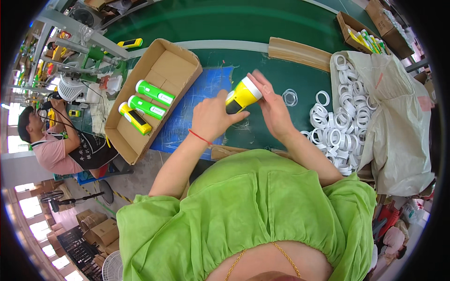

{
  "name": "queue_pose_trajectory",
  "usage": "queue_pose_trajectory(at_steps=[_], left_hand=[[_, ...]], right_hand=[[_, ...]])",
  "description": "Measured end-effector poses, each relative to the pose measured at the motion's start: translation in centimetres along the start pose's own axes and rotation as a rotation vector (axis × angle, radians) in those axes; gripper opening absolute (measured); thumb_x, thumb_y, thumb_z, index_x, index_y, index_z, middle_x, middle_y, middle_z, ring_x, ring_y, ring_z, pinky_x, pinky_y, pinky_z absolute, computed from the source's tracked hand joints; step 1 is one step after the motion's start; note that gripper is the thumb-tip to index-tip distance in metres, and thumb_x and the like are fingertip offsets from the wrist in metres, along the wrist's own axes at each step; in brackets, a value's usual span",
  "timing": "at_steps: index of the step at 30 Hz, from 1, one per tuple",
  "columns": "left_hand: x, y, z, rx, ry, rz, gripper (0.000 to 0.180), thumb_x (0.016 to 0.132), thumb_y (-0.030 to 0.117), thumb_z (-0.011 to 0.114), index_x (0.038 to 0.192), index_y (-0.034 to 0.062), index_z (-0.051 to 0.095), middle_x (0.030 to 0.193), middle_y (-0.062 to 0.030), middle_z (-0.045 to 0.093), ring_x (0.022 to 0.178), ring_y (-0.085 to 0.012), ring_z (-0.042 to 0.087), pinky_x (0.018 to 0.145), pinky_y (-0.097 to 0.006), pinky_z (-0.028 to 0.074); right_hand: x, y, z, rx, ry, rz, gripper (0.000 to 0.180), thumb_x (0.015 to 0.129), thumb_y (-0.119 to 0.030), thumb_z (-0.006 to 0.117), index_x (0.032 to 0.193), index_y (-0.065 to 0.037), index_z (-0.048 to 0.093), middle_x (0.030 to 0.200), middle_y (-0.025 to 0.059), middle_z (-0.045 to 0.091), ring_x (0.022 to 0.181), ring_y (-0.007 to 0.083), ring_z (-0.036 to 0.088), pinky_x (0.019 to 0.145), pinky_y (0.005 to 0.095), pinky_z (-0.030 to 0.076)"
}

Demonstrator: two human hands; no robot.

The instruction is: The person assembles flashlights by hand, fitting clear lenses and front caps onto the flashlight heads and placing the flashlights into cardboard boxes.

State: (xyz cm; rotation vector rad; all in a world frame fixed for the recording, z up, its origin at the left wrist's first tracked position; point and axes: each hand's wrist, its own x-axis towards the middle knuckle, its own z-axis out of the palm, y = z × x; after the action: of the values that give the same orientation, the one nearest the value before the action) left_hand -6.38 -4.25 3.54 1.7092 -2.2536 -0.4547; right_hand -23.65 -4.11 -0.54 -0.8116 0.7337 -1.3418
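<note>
Yellow flashlight (240, 97) with a black panel and a white head ring (252, 87): held in the air to the right of the open carton (164, 69), which serves as reference for all places below. It is tilted, head up and to the right.

Left hand (209, 116), red cord (200, 137) at the wrist: closed around the flashlight's body, narrow grip, thumb lying along the near side. Right hand (275, 108): fingers extended and not curled, laid against the head ring; fingertips blurred. Pressure cannot be told.

Inside the carton: two green flashlights (155, 92) (146, 107) with white heads and one yellow-and-black flashlight (134, 119), lying side by side at a slant. Beyond the carton's far left corner lies another yellow flashlight (130, 43).

Directly right of the carton, blue sheeting (180, 122) covers part of the green tabletop (253, 62). Farther right of the carton, past the right hand, are thin clear rings (290, 97), a single white ring (322, 98) and a heap of white rings (344, 124), partly on a pale sack (396, 136). Far to the carton's right and beyond, a second box (344, 23) contains more flashlights (370, 41). Left of the carton, a co-worker (58, 152) in pink top and dark apron sits with raised arms.
</note>
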Motion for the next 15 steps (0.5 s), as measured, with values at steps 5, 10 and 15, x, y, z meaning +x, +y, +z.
queue_pose_trajectory(at_steps=[5,10,15], left_hand=[[0.3,0.5,-0.9,-0.085,-0.081,-0.042,0.056,0.067,0.049,0.077,0.092,0.0014,0.06,0.066,-0.0161,0.063,0.058,-0.033,0.063,0.053,-0.041,0.048],[0.1,-0.3,0.3,-0.481,-0.123,-0.082,0.048,0.07,0.038,0.079,0.093,0.0004,0.06,0.07,-0.0097,0.064,0.056,-0.0169,0.062,0.053,-0.03,0.048],[0.1,-0.4,0.1,-0.73,-0.384,-0.214,0.058,0.067,0.046,0.078,0.098,0.0007,0.059,0.078,-0.0133,0.065,0.068,-0.0237,0.065,0.061,-0.034,0.05]], right_hand=[[1.0,-1.6,-0.5,-0.163,-0.297,0.001,0.04,0.095,-0.021,0.052,0.128,0.002,0.052,0.141,0.0108,0.041,0.129,0.0191,0.039,0.105,0.032,0.032],[1.2,-1.1,-0.3,-0.199,-0.169,0.007,0.036,0.096,-0.016,0.051,0.127,0.001,0.054,0.132,0.01,0.05,0.121,0.0183,0.046,0.104,0.032,0.034],[1.6,-1.4,0.0,0.152,-0.301,0.156,0.04,0.094,-0.018,0.056,0.129,0.001,0.052,0.13,0.0097,0.053,0.112,0.0155,0.051,0.1,0.0314,0.037]])
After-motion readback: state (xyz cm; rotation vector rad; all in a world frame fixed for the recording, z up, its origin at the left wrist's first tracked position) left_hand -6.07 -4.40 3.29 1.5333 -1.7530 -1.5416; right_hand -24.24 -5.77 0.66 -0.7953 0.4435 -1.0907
